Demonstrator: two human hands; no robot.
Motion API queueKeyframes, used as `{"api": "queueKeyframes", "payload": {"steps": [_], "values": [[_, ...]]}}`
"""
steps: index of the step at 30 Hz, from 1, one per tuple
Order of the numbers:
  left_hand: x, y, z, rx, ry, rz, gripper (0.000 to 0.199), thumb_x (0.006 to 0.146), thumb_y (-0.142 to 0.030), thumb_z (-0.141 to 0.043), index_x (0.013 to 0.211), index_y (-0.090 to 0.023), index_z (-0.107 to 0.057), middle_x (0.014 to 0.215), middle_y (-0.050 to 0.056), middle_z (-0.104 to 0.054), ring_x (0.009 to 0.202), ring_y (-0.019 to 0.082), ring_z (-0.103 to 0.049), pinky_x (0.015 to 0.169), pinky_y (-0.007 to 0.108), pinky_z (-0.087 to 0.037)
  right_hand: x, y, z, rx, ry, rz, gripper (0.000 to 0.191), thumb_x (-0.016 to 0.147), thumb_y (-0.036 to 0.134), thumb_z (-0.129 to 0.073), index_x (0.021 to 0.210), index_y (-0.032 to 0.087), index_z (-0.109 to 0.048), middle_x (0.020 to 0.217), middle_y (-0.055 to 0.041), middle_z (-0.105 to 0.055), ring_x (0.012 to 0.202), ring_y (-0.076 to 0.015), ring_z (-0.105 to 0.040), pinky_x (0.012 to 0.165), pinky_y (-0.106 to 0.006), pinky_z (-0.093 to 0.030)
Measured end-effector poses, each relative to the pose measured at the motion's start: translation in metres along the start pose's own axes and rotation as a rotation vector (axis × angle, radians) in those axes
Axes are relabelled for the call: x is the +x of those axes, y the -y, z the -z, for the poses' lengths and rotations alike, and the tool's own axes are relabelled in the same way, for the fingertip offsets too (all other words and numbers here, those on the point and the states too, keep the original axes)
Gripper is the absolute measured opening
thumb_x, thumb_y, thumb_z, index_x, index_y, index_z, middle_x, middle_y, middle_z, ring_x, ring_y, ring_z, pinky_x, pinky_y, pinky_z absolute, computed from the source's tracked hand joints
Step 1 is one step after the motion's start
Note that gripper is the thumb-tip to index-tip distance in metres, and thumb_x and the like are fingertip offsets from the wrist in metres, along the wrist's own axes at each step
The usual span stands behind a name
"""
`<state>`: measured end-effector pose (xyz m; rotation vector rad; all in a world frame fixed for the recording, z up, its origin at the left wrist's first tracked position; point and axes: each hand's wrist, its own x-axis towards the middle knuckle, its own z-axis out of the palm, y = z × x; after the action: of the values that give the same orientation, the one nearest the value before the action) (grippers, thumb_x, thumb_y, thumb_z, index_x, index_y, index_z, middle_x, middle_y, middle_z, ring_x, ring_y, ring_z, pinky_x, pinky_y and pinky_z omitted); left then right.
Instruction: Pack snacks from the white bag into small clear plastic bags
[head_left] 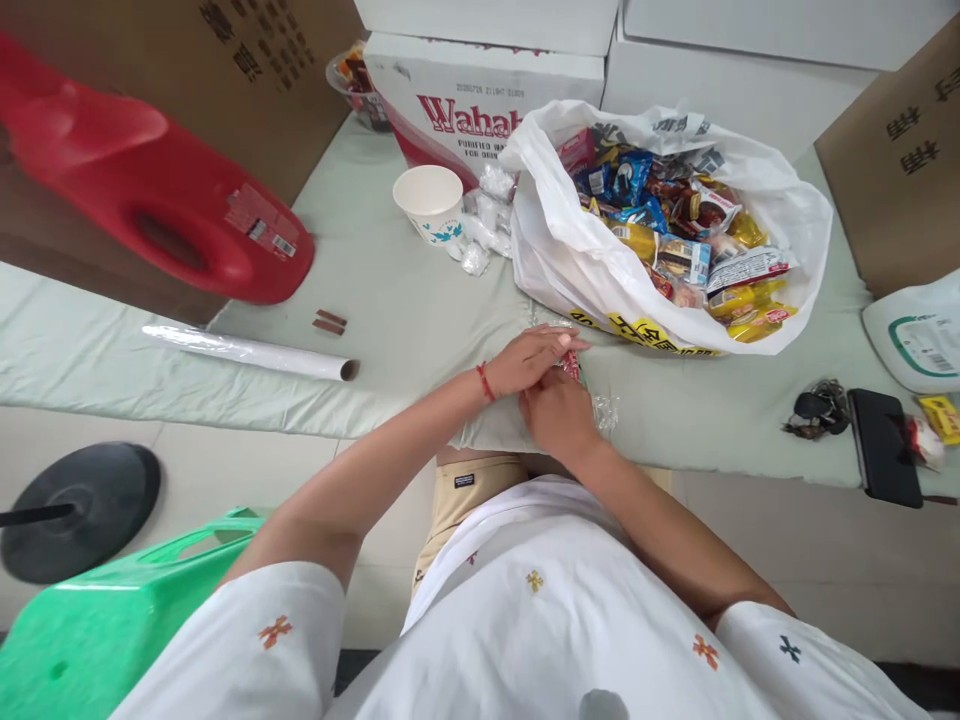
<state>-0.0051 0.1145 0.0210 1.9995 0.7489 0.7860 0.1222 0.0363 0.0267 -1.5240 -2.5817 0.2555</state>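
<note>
A small red-and-green packet (571, 366) lies at the near side of the cloth-covered table, mostly hidden under my hands. Clear plastic film (606, 410) sticks out around it. My left hand (529, 360), with a red cord at the wrist, rests over the packet from the left with its fingers stretched out. Just below, my right hand (561, 408) has its fingers curled in against the packet and touches the left one. Its fingertips are hidden. Beyond the hands, a white plastic bag (536, 245) stands open, full of wrapped snacks.
Crumpled clear-film bundles (487, 215) sit beside a paper cup (429, 200). At left are a film roll (255, 352), two brown strips (330, 321) and a red jug (262, 245). A phone (885, 445) and keys (816, 408) lie right. Boxes (480, 100) line the back.
</note>
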Motion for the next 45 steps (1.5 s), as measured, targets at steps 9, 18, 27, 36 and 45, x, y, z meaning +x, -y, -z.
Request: {"api": "queueKeyframes", "payload": {"steps": [9, 18, 27, 36, 45], "values": [[-0.012, 0.025, -0.009, 0.362, 0.05, 0.033, 0.055, 0.109, -0.054, -0.032, 0.135, -0.025, -0.07, 0.149, 0.01, -0.067, 0.145, 0.026, -0.056, 0.124, 0.055, -0.034, -0.108, -0.001, 0.051, 0.379, -0.061, 0.448, 0.013, 0.1, 0.013, -0.058, 0.105, 0.019, -0.068, 0.124, -0.0104, -0.075, 0.104, -0.0213, -0.068, 0.089, -0.038, -0.057], [-0.014, 0.029, -0.011, 0.422, 0.039, -0.021, 0.05, 0.11, -0.046, -0.034, 0.137, -0.024, -0.069, 0.149, 0.01, -0.066, 0.144, 0.026, -0.056, 0.123, 0.052, -0.037, -0.106, -0.089, 0.029, 0.128, -0.431, 0.045, 0.055, 0.098, 0.017, -0.064, 0.152, 0.024, -0.052, 0.147, -0.0192, -0.056, 0.13, -0.034, -0.054, 0.103, -0.054, -0.05], [-0.015, 0.037, -0.015, 0.464, 0.021, -0.054, 0.046, 0.108, -0.045, -0.04, 0.137, -0.026, -0.07, 0.149, 0.011, -0.066, 0.142, 0.028, -0.057, 0.12, 0.052, -0.037, -0.111, -0.067, 0.061, 0.304, -0.459, 0.241, 0.04, 0.096, 0.008, -0.065, 0.131, 0.027, -0.069, 0.091, -0.004, -0.074, 0.079, -0.0192, -0.057, 0.075, -0.038, -0.049], [-0.015, 0.034, -0.016, 0.448, 0.028, -0.039, 0.044, 0.106, -0.043, -0.044, 0.136, -0.026, -0.071, 0.15, 0.01, -0.066, 0.143, 0.028, -0.057, 0.121, 0.053, -0.036, -0.15, -0.056, -0.025, 0.145, -0.257, 0.359, 0.032, 0.1, 0.005, -0.055, 0.121, 0.017, -0.076, 0.102, -0.0095, -0.079, 0.093, -0.0231, -0.066, 0.081, -0.039, -0.058], [-0.016, 0.036, -0.017, 0.441, 0.018, -0.034, 0.045, 0.106, -0.044, -0.044, 0.137, -0.025, -0.07, 0.15, 0.01, -0.066, 0.145, 0.028, -0.055, 0.123, 0.053, -0.034, -0.181, -0.082, 0.007, 0.184, -0.386, 0.264, 0.037, 0.093, 0.004, -0.067, 0.126, 0.02, -0.07, 0.108, -0.0112, -0.073, 0.093, -0.022, -0.068, 0.077, -0.036, -0.06]]}}
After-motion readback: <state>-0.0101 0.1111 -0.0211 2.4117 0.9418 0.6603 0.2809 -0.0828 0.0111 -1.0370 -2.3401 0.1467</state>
